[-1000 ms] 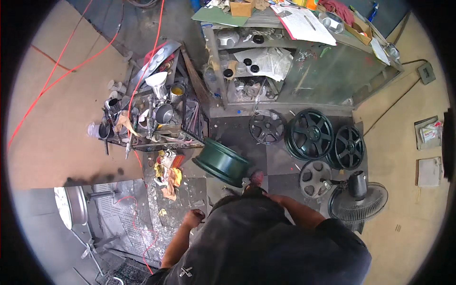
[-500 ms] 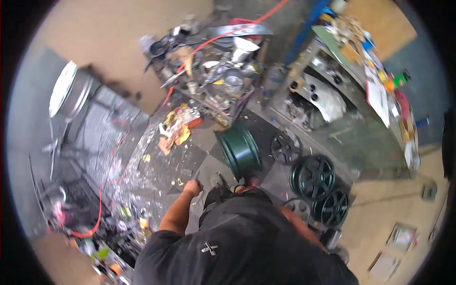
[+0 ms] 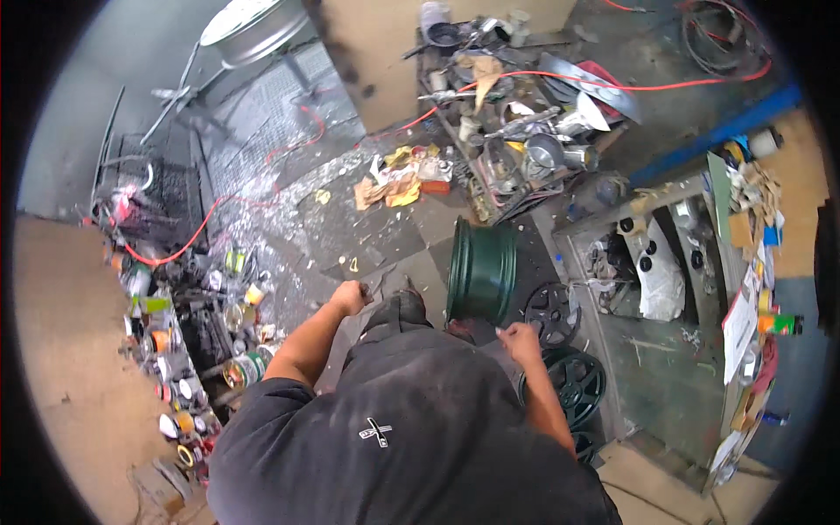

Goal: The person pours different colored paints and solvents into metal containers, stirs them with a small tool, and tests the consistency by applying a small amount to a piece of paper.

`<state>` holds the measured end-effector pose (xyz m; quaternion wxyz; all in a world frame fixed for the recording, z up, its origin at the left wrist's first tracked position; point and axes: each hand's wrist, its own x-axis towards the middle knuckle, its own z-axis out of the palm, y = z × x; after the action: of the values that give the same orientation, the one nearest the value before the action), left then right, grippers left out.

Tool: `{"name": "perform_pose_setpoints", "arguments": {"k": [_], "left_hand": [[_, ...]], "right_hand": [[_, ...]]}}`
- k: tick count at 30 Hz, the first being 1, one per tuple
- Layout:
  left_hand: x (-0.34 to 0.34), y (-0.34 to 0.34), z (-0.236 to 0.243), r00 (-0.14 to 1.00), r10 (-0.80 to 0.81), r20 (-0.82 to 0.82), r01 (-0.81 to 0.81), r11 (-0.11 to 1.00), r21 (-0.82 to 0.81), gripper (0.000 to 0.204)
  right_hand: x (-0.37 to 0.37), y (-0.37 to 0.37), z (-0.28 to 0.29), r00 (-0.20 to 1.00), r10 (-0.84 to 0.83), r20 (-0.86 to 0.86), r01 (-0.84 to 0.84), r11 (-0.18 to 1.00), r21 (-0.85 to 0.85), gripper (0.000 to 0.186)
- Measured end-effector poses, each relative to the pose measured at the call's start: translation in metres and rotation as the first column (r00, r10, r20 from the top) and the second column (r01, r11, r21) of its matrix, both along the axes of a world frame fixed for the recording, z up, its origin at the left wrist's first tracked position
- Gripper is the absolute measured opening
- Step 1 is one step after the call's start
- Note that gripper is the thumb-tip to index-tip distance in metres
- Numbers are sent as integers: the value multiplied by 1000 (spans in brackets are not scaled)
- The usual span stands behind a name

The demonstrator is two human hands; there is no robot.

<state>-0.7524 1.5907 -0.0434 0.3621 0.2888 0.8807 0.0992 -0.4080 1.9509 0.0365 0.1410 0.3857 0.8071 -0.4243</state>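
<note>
My left hand [image 3: 352, 298] is closed in a fist in front of me, left of my shoe. Something thin and dark shows at its fingers, too small to name. My right hand [image 3: 522, 342] is raised with its fingers drawn together; a small pale bit shows at their tips, and I cannot make out what it is. Just beyond it a dark green wheel rim [image 3: 483, 269] stands on its tread on the floor. Beside that hand lie a dark spoked wheel [image 3: 553, 315] and a green spoked wheel [image 3: 577, 385], partly hidden by my arm.
A cart [image 3: 499, 210] heaped with cups and tools stands ahead. Crumpled paper [image 3: 389, 184] lies on the floor. An orange hose [image 3: 210, 214] crosses the left side. Cans and bottles crowd a shelf [image 3: 197, 363] at left. A glass-sided cabinet [image 3: 665, 376] stands right; a silver rim [image 3: 254, 31] is far left.
My view has swung left, so the surroundings sit further right. My right hand has come up into sight beside the green rim. The left hand remains closed.
</note>
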Motion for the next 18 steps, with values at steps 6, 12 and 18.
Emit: {"name": "perform_pose_setpoints", "arguments": {"k": [6,12,18], "left_hand": [[-16,-41,-3,989,150,15,-149,988,-51,19],[-67,-64,-15,970,235,60,-237,971,25,28],[-132,-122,-12,781,592,202,-614,787,67,21]], "right_hand": [[-77,-25,-4,982,-171,-82,113,875,-472,20],[-127,-55,-51,959,273,-80,-282,946,-162,24],[-304,-39,9,948,316,34,-313,946,-85,33]]}}
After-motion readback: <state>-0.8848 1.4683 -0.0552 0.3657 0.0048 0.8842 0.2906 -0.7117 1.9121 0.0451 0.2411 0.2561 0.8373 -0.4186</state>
